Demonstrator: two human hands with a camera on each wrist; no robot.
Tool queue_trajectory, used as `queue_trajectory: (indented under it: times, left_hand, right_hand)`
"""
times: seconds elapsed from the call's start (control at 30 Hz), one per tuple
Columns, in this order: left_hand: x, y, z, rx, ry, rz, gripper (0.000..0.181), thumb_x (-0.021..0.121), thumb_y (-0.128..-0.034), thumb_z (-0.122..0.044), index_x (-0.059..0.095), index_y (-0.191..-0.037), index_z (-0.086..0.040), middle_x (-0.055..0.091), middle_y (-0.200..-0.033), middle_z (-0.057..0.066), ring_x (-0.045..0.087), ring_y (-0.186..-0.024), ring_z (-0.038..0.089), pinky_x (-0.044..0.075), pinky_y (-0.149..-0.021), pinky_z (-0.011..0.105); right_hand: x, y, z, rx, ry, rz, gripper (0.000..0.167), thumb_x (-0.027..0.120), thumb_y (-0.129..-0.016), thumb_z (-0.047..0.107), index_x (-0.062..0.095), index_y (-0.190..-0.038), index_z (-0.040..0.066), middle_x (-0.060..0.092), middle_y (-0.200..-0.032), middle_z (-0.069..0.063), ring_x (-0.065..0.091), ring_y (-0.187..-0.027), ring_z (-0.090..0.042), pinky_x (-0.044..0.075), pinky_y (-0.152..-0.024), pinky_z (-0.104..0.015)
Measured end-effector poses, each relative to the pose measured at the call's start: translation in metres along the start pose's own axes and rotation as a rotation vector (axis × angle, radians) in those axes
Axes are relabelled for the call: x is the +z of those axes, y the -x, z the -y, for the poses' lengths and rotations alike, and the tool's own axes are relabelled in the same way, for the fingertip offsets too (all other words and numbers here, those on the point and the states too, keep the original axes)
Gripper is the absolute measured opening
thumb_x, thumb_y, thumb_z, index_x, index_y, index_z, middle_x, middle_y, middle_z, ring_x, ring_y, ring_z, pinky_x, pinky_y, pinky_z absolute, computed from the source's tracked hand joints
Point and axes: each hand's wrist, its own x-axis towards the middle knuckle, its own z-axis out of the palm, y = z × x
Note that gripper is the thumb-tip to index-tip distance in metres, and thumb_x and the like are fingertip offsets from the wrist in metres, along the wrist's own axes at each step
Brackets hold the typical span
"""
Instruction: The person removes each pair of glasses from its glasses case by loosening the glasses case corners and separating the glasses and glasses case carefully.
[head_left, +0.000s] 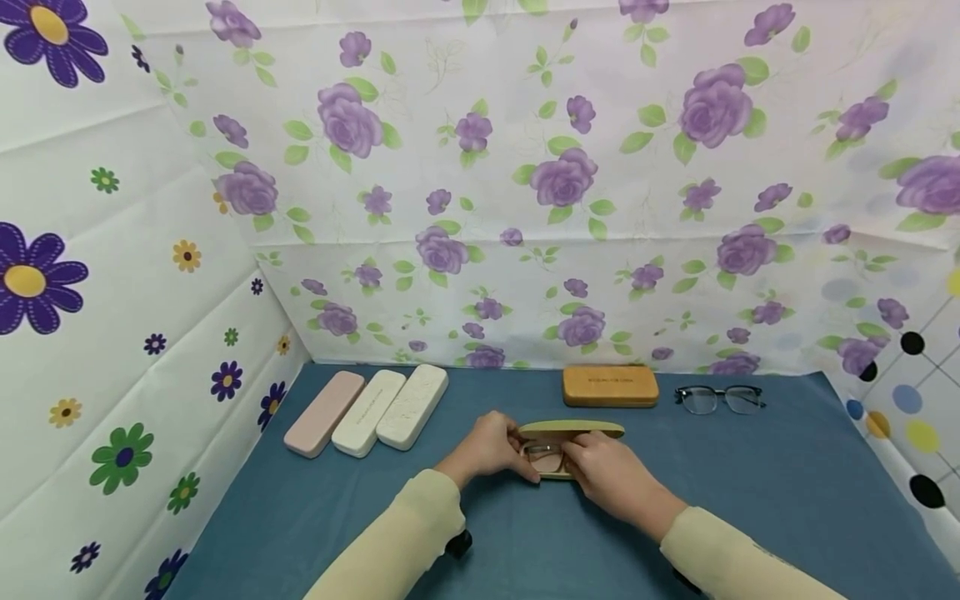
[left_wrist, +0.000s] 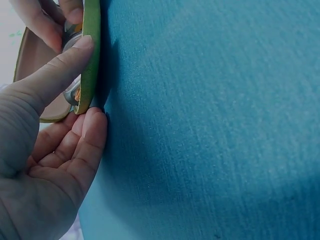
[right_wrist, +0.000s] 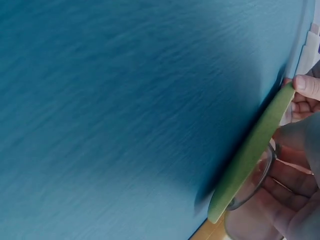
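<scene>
Near centre on the blue-cloth counter (head_left: 551,546), an open, oblong green case (head_left: 572,429) holds clear-lensed glasses (head_left: 543,457). Left grip (head_left: 491,450) pinches the case's left end; right grip (head_left: 611,473) is inside, hold undeterminable. Step judged: seating or removing glasses; next move needs a steady case.

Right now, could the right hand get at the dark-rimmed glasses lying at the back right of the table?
Probably yes: only bare blue cloth lies between the right hand and those glasses, though its fingers seem occupied inside the open green case.
</scene>
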Motion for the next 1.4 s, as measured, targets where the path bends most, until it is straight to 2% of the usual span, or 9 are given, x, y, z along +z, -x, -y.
queue_trajectory:
  times: [0.27, 0.53, 0.77, 1.1, 1.27, 1.4]
  left_hand:
    - [0.000, 0.001, 0.002, 0.003, 0.024, -0.009, 0.036, 0.091, -0.0549, -0.030, 0.070, -0.077, -0.012, 0.062, -0.059, 0.001, 0.053, -0.050, 0.014, 0.040, -0.047, 0.028]
    - [-0.001, 0.002, 0.004, -0.016, 0.113, -0.010, 0.039, 0.091, -0.0556, -0.023, 0.074, -0.089, -0.011, 0.070, -0.072, 0.001, 0.064, -0.065, 0.012, 0.050, -0.057, 0.027]
    - [-0.002, 0.003, 0.004, -0.009, 0.115, -0.033, 0.043, 0.092, -0.0530, -0.023, 0.074, -0.089, -0.010, 0.070, -0.073, 0.001, 0.064, -0.066, 0.011, 0.051, -0.059, 0.027]
    - [-0.002, 0.005, 0.002, 0.007, 0.108, -0.029, 0.040, 0.091, -0.0541, -0.021, 0.074, -0.088, -0.008, 0.069, -0.068, 0.000, 0.064, -0.063, 0.013, 0.051, -0.058, 0.027]
    - [-0.001, 0.005, 0.003, 0.008, 0.110, -0.027, 0.038, 0.091, -0.0542, -0.021, 0.074, -0.085, -0.010, 0.069, -0.066, -0.001, 0.065, -0.063, 0.013, 0.051, -0.058, 0.028]
    - [-0.001, 0.005, 0.003, 0.006, 0.108, -0.026, 0.035, 0.091, -0.0545, -0.022, 0.074, -0.083, -0.010, 0.068, -0.064, 0.000, 0.065, -0.061, 0.014, 0.051, -0.057, 0.028]
  right_hand:
    - [0.002, -0.007, 0.005, 0.045, 0.051, 0.001, 0.007, 0.067, -0.086, 0.024, 0.066, -0.087, 0.017, 0.060, -0.074, 0.003, 0.056, -0.069, -0.010, 0.049, -0.064, -0.030]
    - [0.007, -0.008, 0.009, 0.151, 0.043, -0.039, 0.008, 0.069, -0.084, 0.021, 0.064, -0.081, 0.016, 0.059, -0.072, 0.001, 0.055, -0.066, -0.012, 0.049, -0.063, -0.032]
    - [0.007, -0.011, 0.013, 0.228, 0.017, 0.005, 0.008, 0.068, -0.085, 0.021, 0.064, -0.080, 0.016, 0.058, -0.069, 0.000, 0.052, -0.061, -0.014, 0.047, -0.057, -0.034]
    - [0.005, -0.014, 0.013, 0.229, 0.022, 0.001, 0.019, 0.068, -0.083, 0.019, 0.062, -0.065, 0.017, 0.054, -0.058, 0.003, 0.051, -0.053, -0.011, 0.046, -0.051, -0.032]
    - [0.004, -0.013, 0.014, 0.223, 0.028, 0.005, 0.021, 0.068, -0.083, 0.018, 0.061, -0.064, 0.018, 0.053, -0.057, 0.004, 0.050, -0.052, -0.010, 0.046, -0.052, -0.031]
    - [0.003, -0.010, 0.015, 0.180, 0.065, -0.040, 0.019, 0.068, -0.082, 0.015, 0.062, -0.064, 0.017, 0.052, -0.055, 0.003, 0.047, -0.050, -0.009, 0.044, -0.051, -0.029]
